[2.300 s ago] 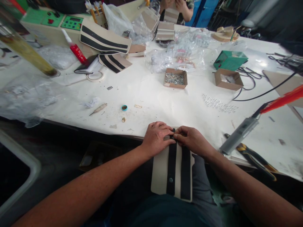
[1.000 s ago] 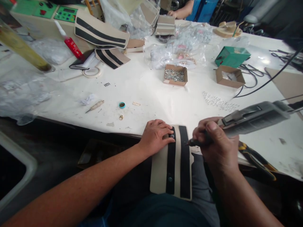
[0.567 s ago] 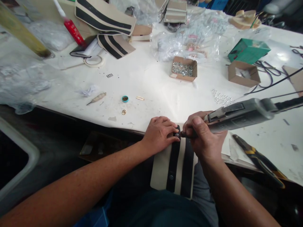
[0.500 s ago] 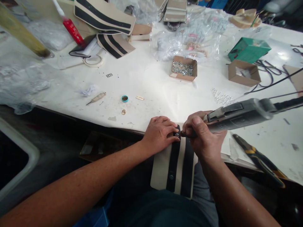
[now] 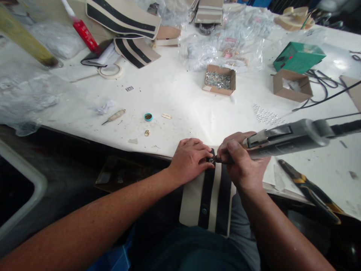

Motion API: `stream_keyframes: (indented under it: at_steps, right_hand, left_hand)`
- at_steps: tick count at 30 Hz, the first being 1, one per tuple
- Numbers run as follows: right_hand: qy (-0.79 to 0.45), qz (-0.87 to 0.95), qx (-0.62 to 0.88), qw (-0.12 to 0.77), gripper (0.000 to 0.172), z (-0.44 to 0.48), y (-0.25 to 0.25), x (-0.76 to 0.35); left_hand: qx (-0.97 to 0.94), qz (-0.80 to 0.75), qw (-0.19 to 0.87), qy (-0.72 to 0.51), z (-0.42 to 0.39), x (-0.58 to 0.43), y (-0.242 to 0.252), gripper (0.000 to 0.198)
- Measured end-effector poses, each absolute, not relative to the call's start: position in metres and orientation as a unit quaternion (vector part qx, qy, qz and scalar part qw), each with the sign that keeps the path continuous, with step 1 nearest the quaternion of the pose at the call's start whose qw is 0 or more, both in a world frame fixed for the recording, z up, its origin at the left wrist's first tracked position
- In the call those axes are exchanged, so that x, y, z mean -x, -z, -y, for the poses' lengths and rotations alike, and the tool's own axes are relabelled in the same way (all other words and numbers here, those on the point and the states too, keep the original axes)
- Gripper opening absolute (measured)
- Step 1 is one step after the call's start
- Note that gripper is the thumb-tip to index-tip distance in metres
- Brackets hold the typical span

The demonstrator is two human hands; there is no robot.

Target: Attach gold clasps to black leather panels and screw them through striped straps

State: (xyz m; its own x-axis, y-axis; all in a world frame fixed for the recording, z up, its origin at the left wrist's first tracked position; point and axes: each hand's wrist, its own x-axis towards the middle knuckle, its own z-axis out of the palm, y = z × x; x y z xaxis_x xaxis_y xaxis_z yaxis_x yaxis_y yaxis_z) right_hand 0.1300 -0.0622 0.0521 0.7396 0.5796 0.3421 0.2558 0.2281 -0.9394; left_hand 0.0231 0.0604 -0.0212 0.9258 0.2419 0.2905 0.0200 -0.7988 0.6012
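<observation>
Currently, the striped beige panel is laid over the person's lap, with its far end at the edge of the worktable. At that far end, the panel's left black strip is pressed by the left hand, whose thumb and fingertips are slightly parted around a small round fastener, with nothing visibly pinched between them. From the panel's right, a power screwdriver is gripped in the right hand, the fingers wrapped closely around its nose and the tip brought right beside the fastener; whether contact is made cannot be told. A second fastener is seen set near the panel's close end. The step in hand is judged to be the driving of the far fastener. For the next move, the strip's end would need to be held flat, the tip seated squarely and the fingertips placed clear of it. Right of the panel, the pliers are left unheld; beyond it, metal pieces are held in a cardboard box.
</observation>
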Motion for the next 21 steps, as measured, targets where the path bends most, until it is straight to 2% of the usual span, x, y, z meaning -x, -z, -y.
stream_keyframes:
  at_steps: [14,21]
  right_hand:
    - [-0.126,0.383,0.622,0.671,0.037,0.066,-0.049,-0.136]
    - [-0.157,0.409,0.595,0.674,0.031,0.067,-0.045,-0.140]
  left_hand:
    - [-0.932,-0.072,0.306,-0.179,-0.060,-0.024,0.020,0.020]
    - [-0.933,-0.074,0.301,-0.183,-0.059,-0.024,0.020,0.021]
